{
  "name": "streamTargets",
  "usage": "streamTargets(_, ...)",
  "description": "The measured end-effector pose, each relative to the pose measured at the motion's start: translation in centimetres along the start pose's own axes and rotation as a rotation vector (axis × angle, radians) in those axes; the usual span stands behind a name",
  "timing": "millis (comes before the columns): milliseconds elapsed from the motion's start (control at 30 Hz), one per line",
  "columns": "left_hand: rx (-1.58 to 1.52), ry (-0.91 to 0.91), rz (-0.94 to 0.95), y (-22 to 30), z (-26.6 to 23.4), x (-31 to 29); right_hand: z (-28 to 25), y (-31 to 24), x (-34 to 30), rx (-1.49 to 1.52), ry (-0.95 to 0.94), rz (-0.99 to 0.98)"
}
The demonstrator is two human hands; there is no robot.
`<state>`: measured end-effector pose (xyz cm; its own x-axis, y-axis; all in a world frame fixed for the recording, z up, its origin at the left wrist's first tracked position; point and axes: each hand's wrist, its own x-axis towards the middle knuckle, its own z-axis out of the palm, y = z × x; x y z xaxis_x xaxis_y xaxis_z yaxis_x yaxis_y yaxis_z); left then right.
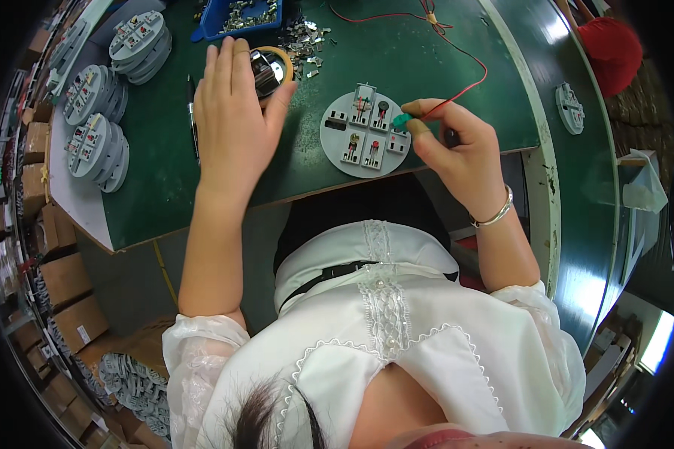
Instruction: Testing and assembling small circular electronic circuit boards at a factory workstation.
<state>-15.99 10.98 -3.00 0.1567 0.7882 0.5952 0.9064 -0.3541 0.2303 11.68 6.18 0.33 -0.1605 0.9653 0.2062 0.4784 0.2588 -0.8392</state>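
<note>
1. A round grey disc (365, 133) carrying several small socket modules lies flat on the green table (165, 187), near the table's front edge and just ahead of the person's body.
2. The right hand (457, 150) sits at the disc's right rim, thumb and forefinger pressed together on a small green-tipped probe (402, 120) whose tip touches the modules on the disc's right side.
3. A red wire (464, 90) runs from the probe up across the table toward the far edge.
4. A silver bangle (496, 215) circles the right wrist.
5. The left hand (236, 112) lies to the left of the disc, apart from it, fingers loosely spread and extended, resting over a small round tin (271, 69) of shiny metal parts; whether it grips the tin cannot be told.
6. A dark pen (193, 120) lies just left of that hand.
7. Loose metal clips (305, 45) are scattered beyond the tin, beside a blue tray (206, 30) holding more of them.
8. Stacks of like discs (97, 127) stand at the table's left end, and one more disc (569, 108) lies on the right-hand bench.
9. Cardboard boxes (67, 299) line the floor at the left.
</note>
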Motion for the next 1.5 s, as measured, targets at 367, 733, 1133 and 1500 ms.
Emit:
streamTargets(367,-0.256,-0.047,0.134,1.5,-0.1,-3.4,3.3,0.8,0.1,-0.097,0.003,-0.015)
streamTargets(733,-0.461,-0.215,0.098,2.7,0.4,-8.5,7.0,0.7,-0.6,-0.332,0.027,-0.284)
streamTargets(1133,-0.563,-0.124,0.015,2.1,0.3,-10.1,10.0,-0.5,-0.1,-0.292,-0.057,-0.3)
streamTargets(1500,-0.529,-0.146,0.043,1.1,-0.1,-10.6,9.5,-2.4,-2.8,-0.257,-0.202,-0.317)
